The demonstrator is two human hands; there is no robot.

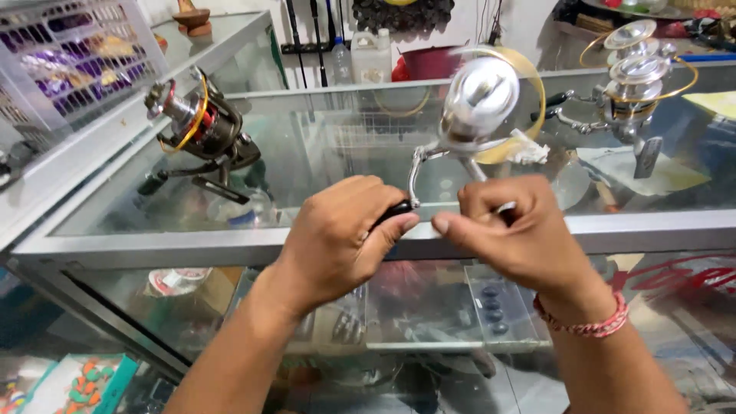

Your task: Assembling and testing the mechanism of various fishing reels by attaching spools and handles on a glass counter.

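I hold a silver spinning fishing reel [479, 103] with a gold-rimmed spool above a glass display counter [307, 245]. My left hand [337, 238] is closed around the black knob of its crank handle. My right hand [514, 230] grips the reel's foot, below the body; a pink braided band sits on that wrist. The reel is tilted up and slightly blurred.
A dark reel with red and gold trim [201, 126] lies on the counter's left. Another silver and gold reel [632, 77] stands at the right. A white plastic basket [73, 57] sits far left. Small tackle items lie on shelves under the glass.
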